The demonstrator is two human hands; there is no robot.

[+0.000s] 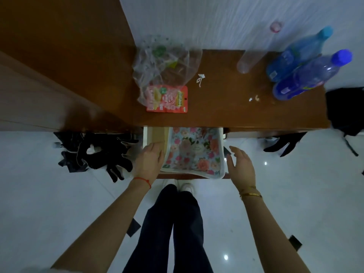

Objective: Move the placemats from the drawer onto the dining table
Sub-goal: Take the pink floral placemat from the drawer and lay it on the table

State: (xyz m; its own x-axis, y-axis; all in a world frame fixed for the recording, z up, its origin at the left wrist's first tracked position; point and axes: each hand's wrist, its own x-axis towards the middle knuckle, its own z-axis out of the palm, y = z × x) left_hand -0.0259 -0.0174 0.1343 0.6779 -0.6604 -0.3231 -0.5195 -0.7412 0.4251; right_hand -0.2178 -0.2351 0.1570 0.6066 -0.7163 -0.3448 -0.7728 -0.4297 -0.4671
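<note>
Reaching into open drawer (155, 134); pickup step of task, lift not yet made. Floral placemats (194, 150) lying flat inside drawer, filling its right part, near edge curling over drawer front. Count of mats in stack: cannot tell.

Left hand (148, 158) at mats' left edge, fingers straight and close together, tips on bare drawer floor just beside the fabric border. Not gripping anything. Right hand (239, 162) just off mats' right edge, fingers spread and relaxed, apart from fabric, holding nothing.

Next move, as judged: slide fingertips under both side edges, pinch, lift stack level clear of drawer lip, then carry to dining table. Limp fabric likely to sag or fold if lifted from one side only.

Beyond fingertips: brown wooden top (226, 107) with red snack packet (167, 99), crumpled clear bag (163, 64), blue bottles (303, 71), clear tumbler (250, 60), small white scraps. Left of left hand: dark clothing heap (94, 152) on glossy white tiled floor (295, 194). Right of right hand: more dark items on floor. White wall behind. Dim light.
</note>
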